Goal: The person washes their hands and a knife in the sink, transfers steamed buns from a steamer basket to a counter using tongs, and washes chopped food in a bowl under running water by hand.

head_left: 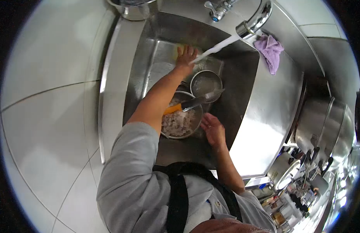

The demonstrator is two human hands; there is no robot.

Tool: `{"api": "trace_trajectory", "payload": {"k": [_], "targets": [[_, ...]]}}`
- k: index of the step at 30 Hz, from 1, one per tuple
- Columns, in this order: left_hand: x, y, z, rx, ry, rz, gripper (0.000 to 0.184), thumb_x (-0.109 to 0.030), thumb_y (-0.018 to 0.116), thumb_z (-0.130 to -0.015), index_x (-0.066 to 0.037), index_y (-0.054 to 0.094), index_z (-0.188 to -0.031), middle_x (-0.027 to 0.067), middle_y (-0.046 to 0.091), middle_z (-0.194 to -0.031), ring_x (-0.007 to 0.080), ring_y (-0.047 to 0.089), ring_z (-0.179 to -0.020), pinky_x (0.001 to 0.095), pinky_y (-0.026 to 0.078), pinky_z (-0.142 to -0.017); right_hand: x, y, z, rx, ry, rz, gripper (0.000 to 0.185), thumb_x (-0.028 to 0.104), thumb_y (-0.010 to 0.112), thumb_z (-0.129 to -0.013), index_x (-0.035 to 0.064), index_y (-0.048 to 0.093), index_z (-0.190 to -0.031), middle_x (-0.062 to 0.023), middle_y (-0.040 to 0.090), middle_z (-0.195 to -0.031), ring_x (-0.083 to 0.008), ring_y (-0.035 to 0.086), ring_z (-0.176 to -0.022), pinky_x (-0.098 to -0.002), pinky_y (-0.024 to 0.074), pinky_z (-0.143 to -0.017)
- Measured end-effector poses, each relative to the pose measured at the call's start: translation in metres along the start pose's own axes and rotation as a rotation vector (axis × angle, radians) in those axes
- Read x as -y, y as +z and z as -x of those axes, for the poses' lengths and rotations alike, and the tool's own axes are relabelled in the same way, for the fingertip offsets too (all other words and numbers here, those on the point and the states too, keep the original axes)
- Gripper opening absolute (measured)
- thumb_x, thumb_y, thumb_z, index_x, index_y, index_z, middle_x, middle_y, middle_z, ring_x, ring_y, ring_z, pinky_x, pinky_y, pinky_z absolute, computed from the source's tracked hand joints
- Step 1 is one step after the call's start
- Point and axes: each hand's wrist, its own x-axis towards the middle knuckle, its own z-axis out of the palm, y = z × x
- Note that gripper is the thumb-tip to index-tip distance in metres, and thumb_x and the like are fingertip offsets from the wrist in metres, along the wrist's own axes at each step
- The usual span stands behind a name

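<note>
My left hand (186, 55) reaches toward the far part of the steel sink (160, 58), its fingers apart and holding nothing. Beside it, a stream of water (219, 46) runs down from the faucet (247, 29). My right hand (214, 128) is empty, fingers extended, close to the right rim of a metal bowl. That bowl holds pale, pinkish chopped food (179, 123), whose kind I cannot tell. Across the bowl lies a knife-like tool (192, 103) with an orange handle and a broad metal blade. Its blade reaches over a smaller round pan (206, 83) holding cloudy water. My left forearm partly hides the bowl.
A purple cloth (270, 51) lies on the steel counter (265, 120) right of the sink. A tap handle (219, 10) stands behind the basin. Another metal container (138, 11) sits at the back left. Large steel pots (324, 126) and mixed kitchen items are farther right.
</note>
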Motion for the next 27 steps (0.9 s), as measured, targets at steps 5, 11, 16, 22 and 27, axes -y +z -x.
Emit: {"api": "trace_trajectory", "payload": {"k": [5, 11, 16, 22, 27], "targets": [[0.004, 0.069, -0.056, 0.097, -0.162, 0.167, 0.055, -0.026, 0.063, -0.075, -0.01, 0.042, -0.123, 0.0166, 0.042, -0.123, 0.0317, 0.037, -0.12, 0.0638, 0.025, -0.094, -0.02, -0.001, -0.009, -0.105, 0.066, -0.019, 0.034, 0.024, 0.049, -0.089, 0.0005, 0.05, -0.114, -0.0099, 0.055, -0.11, -0.0227, 0.051, -0.101, -0.0352, 0.0415, -0.084], [0.043, -0.025, 0.019, 0.057, -0.224, 0.513, 0.062, -0.022, 0.069, -0.065, -0.003, 0.043, -0.117, 0.0158, 0.055, -0.109, 0.032, 0.053, -0.102, 0.0417, 0.043, -0.087, -0.033, -0.002, -0.054, -0.25, -0.101, 0.358, 0.026, 0.026, 0.051, -0.089, 0.0044, 0.055, -0.103, -0.0017, 0.055, -0.085, -0.0129, 0.052, -0.072, -0.0302, 0.0444, -0.063], [0.05, -0.053, 0.082, -0.332, -0.391, 1.191, 0.066, -0.02, 0.071, -0.063, 0.0, 0.037, -0.117, 0.0169, 0.052, -0.108, 0.0286, 0.053, -0.102, 0.0357, 0.044, -0.086, -0.041, 0.006, -0.075, -0.309, 0.025, 0.053, 0.021, 0.023, 0.059, -0.084, 0.0078, 0.058, -0.097, -0.0001, 0.052, -0.079, -0.0113, 0.047, -0.064, -0.0299, 0.0419, -0.057], [-0.007, -0.267, 0.12, -0.694, -0.147, 1.379, 0.07, -0.015, 0.072, -0.065, 0.0, 0.033, -0.12, 0.015, 0.046, -0.116, 0.0287, 0.05, -0.103, 0.0379, 0.041, -0.088, -0.02, 0.027, -0.09, -0.391, 0.044, -0.229, 0.026, 0.03, 0.075, -0.069, 0.0135, 0.06, -0.083, 0.0, 0.05, -0.074, -0.0106, 0.043, -0.056, -0.0277, 0.0323, -0.043], [0.003, -0.3, 0.034, -0.888, 0.051, 1.052, 0.064, -0.033, 0.069, -0.074, -0.006, 0.043, -0.126, 0.0211, 0.044, -0.128, 0.0396, 0.04, -0.117, 0.0432, 0.028, -0.102, -0.058, -0.051, -0.178, -0.298, 0.127, -0.04, 0.031, 0.032, 0.075, -0.069, 0.0109, 0.056, -0.081, -0.0004, 0.048, -0.066, -0.0126, 0.041, -0.051, -0.0296, 0.033, -0.045]]}}
